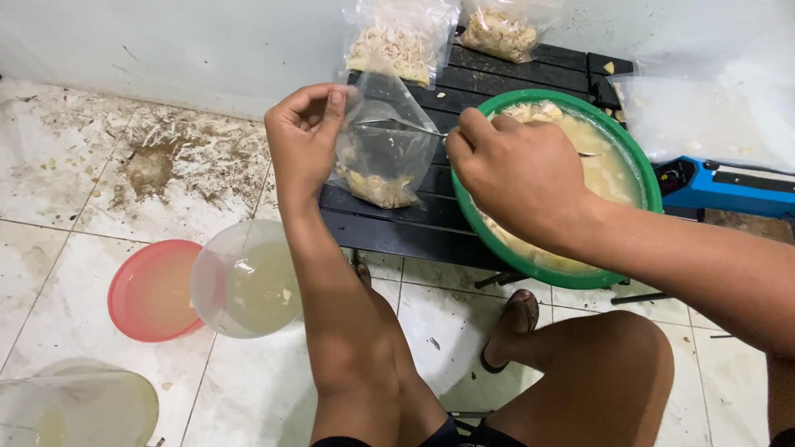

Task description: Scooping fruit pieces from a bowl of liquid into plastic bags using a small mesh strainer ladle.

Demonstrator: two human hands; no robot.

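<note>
Nearest the person, on the tiled floor [74,240], stand three containers: a clear tub [79,406] at the lower left corner with a little yellowish liquid, a round red lid [149,290] lying flat with a film of pale liquid on it, and a clear plastic container [248,277] touching the lid's right edge, holding cloudy yellowish liquid with a few small bits afloat.

Above these, the left hand [302,141] pinches the top edge of a small clear plastic bag [381,149], its grip clamped on the rim between thumb and fingers so the mouth stays open. The bag hangs over the front part of the low black slatted tabletop [414,223]; it is thin, crinkled and see-through, with a small heap of pale yellow pieces settled at its bottom. The right hand [513,178] has its grip closed on a metal spoon [406,126], whose bowl reaches into the bag's mouth.

Just right of the bag, partly under the right hand, sits a green bowl [642,178] on the tabletop, filled with pale yellow slices in cloudy liquid. To its right lies a blue sealing machine [720,186].

Farther back, against the wall, two filled clear bags [397,41] [501,29] of the same pale pieces rest on the tabletop, and loose clear plastic [712,108] lies at the far right.
</note>
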